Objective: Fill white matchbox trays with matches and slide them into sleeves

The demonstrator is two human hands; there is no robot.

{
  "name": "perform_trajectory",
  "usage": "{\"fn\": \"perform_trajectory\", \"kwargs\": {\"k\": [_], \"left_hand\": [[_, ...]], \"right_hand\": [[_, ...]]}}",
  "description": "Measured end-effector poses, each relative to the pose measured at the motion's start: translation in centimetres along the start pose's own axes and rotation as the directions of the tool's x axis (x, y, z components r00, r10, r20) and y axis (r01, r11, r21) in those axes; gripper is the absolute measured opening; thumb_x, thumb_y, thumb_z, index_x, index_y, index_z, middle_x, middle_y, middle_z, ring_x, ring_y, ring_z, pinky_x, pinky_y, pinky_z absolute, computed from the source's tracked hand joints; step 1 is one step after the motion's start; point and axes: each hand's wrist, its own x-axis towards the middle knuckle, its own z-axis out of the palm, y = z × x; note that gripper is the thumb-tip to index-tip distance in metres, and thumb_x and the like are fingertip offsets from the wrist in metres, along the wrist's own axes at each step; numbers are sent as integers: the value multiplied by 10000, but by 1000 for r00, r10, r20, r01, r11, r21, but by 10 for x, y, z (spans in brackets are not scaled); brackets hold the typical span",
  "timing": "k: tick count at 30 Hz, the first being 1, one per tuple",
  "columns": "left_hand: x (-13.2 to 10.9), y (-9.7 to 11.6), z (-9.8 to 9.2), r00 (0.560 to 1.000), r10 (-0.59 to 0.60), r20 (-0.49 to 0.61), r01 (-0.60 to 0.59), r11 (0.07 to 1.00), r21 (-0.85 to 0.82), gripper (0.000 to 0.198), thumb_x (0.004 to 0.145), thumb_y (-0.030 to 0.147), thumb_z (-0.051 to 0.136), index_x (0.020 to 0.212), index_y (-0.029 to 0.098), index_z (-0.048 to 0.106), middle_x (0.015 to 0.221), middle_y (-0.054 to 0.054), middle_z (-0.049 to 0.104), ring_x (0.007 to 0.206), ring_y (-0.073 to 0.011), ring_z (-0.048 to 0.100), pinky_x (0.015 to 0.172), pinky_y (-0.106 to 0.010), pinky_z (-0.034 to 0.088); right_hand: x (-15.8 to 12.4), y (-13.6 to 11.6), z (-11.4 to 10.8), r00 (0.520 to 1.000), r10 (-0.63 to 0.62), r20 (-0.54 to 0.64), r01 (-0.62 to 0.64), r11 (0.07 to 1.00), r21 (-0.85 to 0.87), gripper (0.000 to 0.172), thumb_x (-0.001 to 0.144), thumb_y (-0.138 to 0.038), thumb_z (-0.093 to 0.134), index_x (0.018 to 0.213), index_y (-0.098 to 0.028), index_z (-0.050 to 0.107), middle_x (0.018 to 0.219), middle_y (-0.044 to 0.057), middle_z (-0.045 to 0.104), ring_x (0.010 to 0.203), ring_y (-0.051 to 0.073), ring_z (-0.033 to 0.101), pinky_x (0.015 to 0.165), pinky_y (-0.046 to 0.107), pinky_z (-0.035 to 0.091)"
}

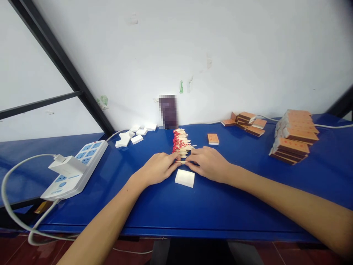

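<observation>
Both grips, left hand [158, 168] and right hand [209, 163], pinch matchsticks [182, 144] (pile's near end); white box [184, 178] just beside.

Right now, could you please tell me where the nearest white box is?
Head view, centre of the blue table: the white box lies just nearer the person than the left hand and right hand.

I have both bare forearms stretched forward and angled inward, palms down. My bare left hand [158, 169] and bare right hand [209, 163] nearly meet, fingertips pinched closed.
</observation>
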Motion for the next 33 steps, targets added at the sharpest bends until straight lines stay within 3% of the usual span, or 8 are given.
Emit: {"fn": "perform_trajectory", "kwargs": {"k": [8, 17, 28, 33], "left_hand": [[-1, 2, -1, 1000, 6, 19, -10, 981, 192, 318, 1031, 408, 310, 1071, 193, 540, 785, -47, 660, 679, -209, 630, 598, -274, 389], [1, 3, 2, 999, -17, 47, 6, 974, 226, 348, 1040, 408, 269, 1061, 172, 523, 812, -72, 675, 691, -233, 650, 587, -292, 410], [2, 3, 4, 996, -26, 87, 6, 974, 228, 327, 1043, 373, 255, 1078, 154, 496, 789, -79, 663, 672, -238, 644, 598, -308, 418], [-6, 9, -9, 996, -21, 87, 15, 997, 76, 292, 1039, 379, 293, 1029, 176, 503, 825, -55, 649, 673, -200, 602, 608, -299, 376]], "right_hand": [[0, -1, 0, 999, -34, 14, 35, 997, -71, 253, 980, -254, 491, 907, -156, 712, 907, 65, 709, 808, 176, 618, 679, 304, 305], [-1, 0, 0, 1000, 5, 7, -5, 1000, -19, 241, 965, -264, 503, 891, -170, 712, 870, 51, 715, 758, 163, 615, 624, 292, 294], [0, -1, 0, 1000, 8, 12, -8, 998, -59, 206, 965, -242, 475, 862, -156, 631, 856, 51, 693, 697, 153, 585, 590, 297, 241], [-4, -4, -7, 1000, -9, -14, 10, 998, 61, 139, 926, -218, 518, 836, -170, 612, 771, 12, 656, 629, 124, 516, 585, 280, 239]]}}
